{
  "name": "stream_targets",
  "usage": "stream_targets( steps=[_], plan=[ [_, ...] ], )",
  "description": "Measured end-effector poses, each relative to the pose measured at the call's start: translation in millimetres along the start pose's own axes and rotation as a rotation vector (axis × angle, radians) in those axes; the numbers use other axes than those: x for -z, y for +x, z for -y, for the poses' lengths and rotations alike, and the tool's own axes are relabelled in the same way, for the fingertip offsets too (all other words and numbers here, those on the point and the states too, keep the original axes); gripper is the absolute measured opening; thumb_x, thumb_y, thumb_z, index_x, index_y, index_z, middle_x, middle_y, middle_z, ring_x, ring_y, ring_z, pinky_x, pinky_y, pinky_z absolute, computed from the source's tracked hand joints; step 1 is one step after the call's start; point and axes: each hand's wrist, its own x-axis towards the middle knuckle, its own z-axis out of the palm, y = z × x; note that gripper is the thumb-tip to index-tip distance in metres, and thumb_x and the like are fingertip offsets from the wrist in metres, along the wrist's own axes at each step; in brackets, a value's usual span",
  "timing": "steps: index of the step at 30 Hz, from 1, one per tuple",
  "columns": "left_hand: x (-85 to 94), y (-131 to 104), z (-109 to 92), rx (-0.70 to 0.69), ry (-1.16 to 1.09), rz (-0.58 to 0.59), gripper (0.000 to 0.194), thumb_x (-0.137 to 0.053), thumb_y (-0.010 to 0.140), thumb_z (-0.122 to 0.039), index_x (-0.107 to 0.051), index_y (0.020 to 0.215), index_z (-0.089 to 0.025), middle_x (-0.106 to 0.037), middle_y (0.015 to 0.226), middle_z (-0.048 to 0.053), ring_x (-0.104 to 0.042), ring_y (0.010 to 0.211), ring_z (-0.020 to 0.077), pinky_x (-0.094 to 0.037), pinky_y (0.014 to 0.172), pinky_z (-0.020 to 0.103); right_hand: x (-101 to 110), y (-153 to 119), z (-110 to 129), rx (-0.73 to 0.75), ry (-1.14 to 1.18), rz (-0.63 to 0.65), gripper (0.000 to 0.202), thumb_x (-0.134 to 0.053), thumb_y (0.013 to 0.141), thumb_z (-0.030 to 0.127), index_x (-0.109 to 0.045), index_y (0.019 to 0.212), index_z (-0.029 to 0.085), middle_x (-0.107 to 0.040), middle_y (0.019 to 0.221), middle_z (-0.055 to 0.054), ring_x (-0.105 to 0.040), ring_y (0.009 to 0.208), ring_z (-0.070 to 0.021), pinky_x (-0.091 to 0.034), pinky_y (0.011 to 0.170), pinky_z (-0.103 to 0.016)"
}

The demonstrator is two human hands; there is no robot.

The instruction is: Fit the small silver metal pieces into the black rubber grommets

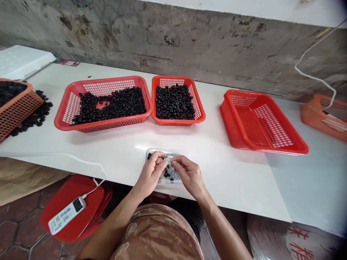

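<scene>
Held left hand (153,169) and right hand (189,173) close together but apart, over small clear tray (173,182) at near edge of white table (217,177). Kept thumb and index fingers of both hands bent inward to a narrow pinch, tips nearly or fully together; could not tell about any piece between them, too small to make out. Saw black pieces (166,174) in left and middle part of tray, partly under left hand, beside shiny silver bits (175,176) toward the right. Noted wide red basket (61,121) behind, to the left, with black parts inside; smaller red basket (179,122) just beside, also with black parts. Logged nested red baskets (235,126) farther right, plus orange basket (21,104) at far left near loose black pieces (38,115) on table. Spotted white power bank (67,215) on red stool (70,187) below, with white cable (81,159) plugged in.
</scene>
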Motion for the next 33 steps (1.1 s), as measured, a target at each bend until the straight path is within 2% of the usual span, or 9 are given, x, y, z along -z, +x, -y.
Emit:
stream_targets(
  steps=[4, 8, 12, 14, 18, 24, 28, 31, 33],
  plan=[
    [-1.5, 1.3, -0.6, -0.011, -0.008, -0.035, 0.029, -0.059, 0.095, -0.047, -0.063, 0.102, -0.019, -0.044, 0.068, -0.004, -0.038, 0.059, 0.0110, -0.034, 0.057, 0.024, 0.3, 0.4, 1.5, -0.039, 0.032, 0.028, 0.026, -0.055, 0.097, 0.041, -0.066, 0.089, 0.019, -0.065, 0.080, -0.003, -0.057, 0.070, -0.0138, -0.049, 0.068, -0.026],
    [3.0, 3.9, -1.4, 0.034, -0.254, -0.007, 0.037, -0.072, 0.085, -0.052, -0.073, 0.082, -0.015, -0.055, 0.073, 0.001, -0.042, 0.055, 0.0087, -0.035, 0.053, 0.024, 5.0, -1.3, 4.3, -0.048, 0.004, 0.026, 0.026, -0.053, 0.098, 0.040, -0.064, 0.090, 0.019, -0.064, 0.080, -0.002, -0.056, 0.070, -0.0135, -0.047, 0.067, -0.025],
    [9.8, 2.7, -6.2, 0.041, -0.356, 0.003, 0.031, -0.076, 0.083, -0.044, -0.080, 0.096, -0.016, -0.066, 0.100, 0.008, -0.058, 0.071, 0.0123, -0.049, 0.066, 0.026, 10.5, -4.5, 10.3, -0.042, -0.027, 0.054, 0.027, -0.052, 0.100, 0.041, -0.064, 0.090, 0.018, -0.063, 0.080, -0.002, -0.055, 0.070, -0.0135, -0.046, 0.068, -0.025],
    [11.3, 0.7, -8.3, 0.029, -0.317, 0.009, 0.026, -0.075, 0.085, -0.035, -0.079, 0.104, -0.018, -0.066, 0.108, 0.008, -0.063, 0.079, 0.0139, -0.053, 0.075, 0.027, 12.1, -5.8, 14.5, -0.030, -0.039, 0.085, 0.027, -0.051, 0.101, 0.040, -0.064, 0.091, 0.019, -0.064, 0.081, -0.002, -0.055, 0.072, -0.0138, -0.046, 0.069, -0.025],
    [10.4, -3.5, -5.7, -0.048, -0.185, -0.061, 0.033, -0.074, 0.084, -0.024, -0.071, 0.117, -0.020, -0.071, 0.103, 0.006, -0.067, 0.092, 0.0170, -0.056, 0.086, 0.029, 11.9, -6.6, 23.4, 0.009, -0.084, 0.141, 0.023, -0.050, 0.102, 0.036, -0.064, 0.092, 0.019, -0.064, 0.082, -0.002, -0.056, 0.073, -0.0138, -0.045, 0.071, -0.025],
    [11.1, -9.9, -4.0, -0.229, 0.201, -0.064, 0.034, -0.067, 0.089, -0.019, -0.066, 0.123, -0.022, -0.076, 0.104, 0.007, -0.072, 0.095, 0.0203, -0.059, 0.087, 0.032, 13.2, -3.4, 30.0, 0.091, -0.177, 0.206, 0.026, -0.047, 0.103, 0.031, -0.065, 0.090, 0.019, -0.063, 0.081, -0.002, -0.054, 0.073, -0.0136, -0.043, 0.071, -0.026],
    [15.6, -13.7, -12.6, -0.430, 0.365, 0.009, 0.034, -0.063, 0.092, -0.015, -0.068, 0.124, -0.026, -0.077, 0.106, 0.005, -0.073, 0.096, 0.0200, -0.059, 0.090, 0.033, 21.1, 8.6, 21.3, -0.064, 0.018, 0.365, 0.028, -0.060, 0.096, 0.043, -0.066, 0.084, 0.018, -0.063, 0.076, -0.001, -0.051, 0.070, -0.0127, -0.041, 0.066, -0.025],
    [17.3, -14.1, -15.8, -0.436, 0.242, 0.058, 0.030, -0.069, 0.090, -0.017, -0.071, 0.119, -0.025, -0.077, 0.098, 0.005, -0.073, 0.091, 0.0184, -0.059, 0.085, 0.029, 21.3, 19.5, 13.0, -0.268, 0.360, 0.542, 0.040, -0.080, 0.076, 0.053, -0.064, 0.081, 0.016, -0.059, 0.068, 0.002, -0.046, 0.059, -0.0091, -0.037, 0.056, -0.022],
    [17.1, -12.8, -14.9, -0.407, 0.099, 0.045, 0.028, -0.073, 0.087, -0.018, -0.073, 0.115, -0.024, -0.076, 0.096, 0.005, -0.072, 0.089, 0.0178, -0.059, 0.083, 0.028, 17.8, 24.5, 11.0, -0.333, 0.453, 0.580, 0.048, -0.083, 0.070, 0.058, -0.063, 0.079, 0.016, -0.056, 0.064, 0.004, -0.043, 0.054, -0.0074, -0.033, 0.052, -0.020]
  ],
)
